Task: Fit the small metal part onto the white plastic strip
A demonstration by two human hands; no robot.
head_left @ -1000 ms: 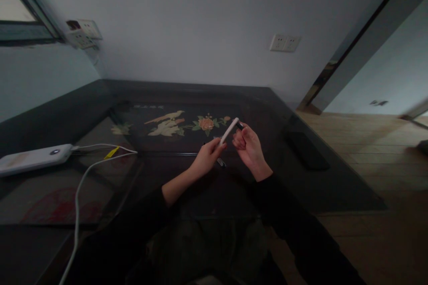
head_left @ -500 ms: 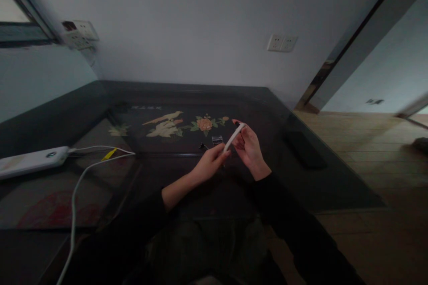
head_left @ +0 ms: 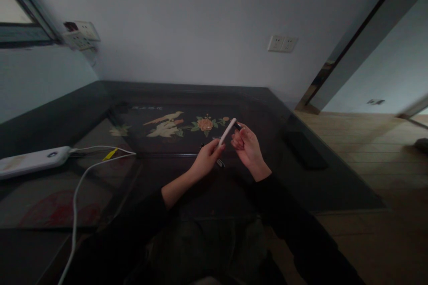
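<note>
My left hand is closed around the lower end of a slim white rod, which slants up to the right. Its exact kind does not show. Close to the rod's upper end, my right hand pinches a small black piece between thumb and fingers. Whether the piece touches the rod, I cannot tell. Under my left hand lies a small dark item with a pale face, too small to name. Another tiny dark bit rests on the table just behind the left fingers.
The dark glossy table carries an inlaid bird and flower picture. A white power bank with a white cable and yellow tag lies at left. A flat black object lies at right. Behind, wall sockets sit above the table.
The white rod's top has shifted slightly left, and its upper end stands apart from the right fingers. My right fingers have curled in more around the black piece.
</note>
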